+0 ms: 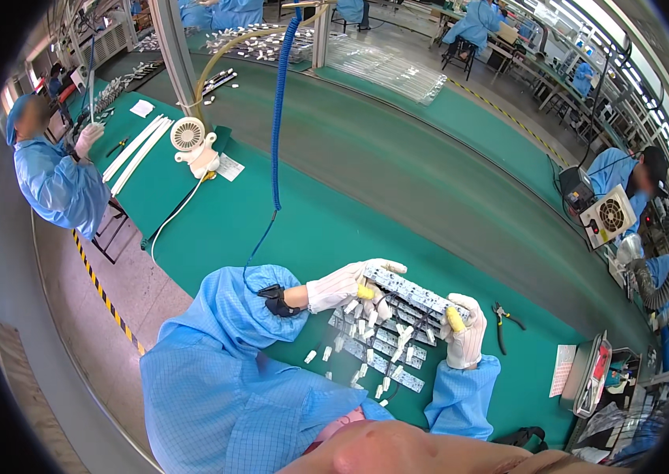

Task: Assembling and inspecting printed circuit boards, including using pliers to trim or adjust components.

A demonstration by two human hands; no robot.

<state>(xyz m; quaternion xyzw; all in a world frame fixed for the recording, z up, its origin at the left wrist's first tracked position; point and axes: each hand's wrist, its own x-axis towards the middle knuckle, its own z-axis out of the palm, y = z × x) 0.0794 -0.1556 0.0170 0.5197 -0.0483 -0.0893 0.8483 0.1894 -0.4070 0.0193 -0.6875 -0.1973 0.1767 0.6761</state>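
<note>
- Counter with a smooth green top [311, 217] spread beneath both my gloved hands.
- My left hand [342, 286], in a striped white fabric glove with a yellow fingertip cover [365, 292], had its grip closed around the left end of a long, narrow, pale blue-and-white circuit strip [413, 290].
- My right hand [463, 332], gloved in the same way, had its grip closed on the right end of that strip, the thumb in its yellow cover lying along it.
- The strip was tilted between my hands, its right end nearer me; more strips showed just under it, and I could not tell whether my grip took them in too.
- Shorter pale circuit strips [405, 378] lay on the counter on my side of it, with small white plastic connectors [310, 357] scattered over and beside them.
- A black wrist strap [278, 302] circled my left wrist, and a thin line rose from it to a hanging blue coiled cord [278, 118].
- Pliers with yellow-and-black handles [499, 315] lay just beyond my right hand, apart from it.
- Further right lay a white sheet with red print [562, 370]; far to the left stood a white device with a round grille [190, 136].
</note>
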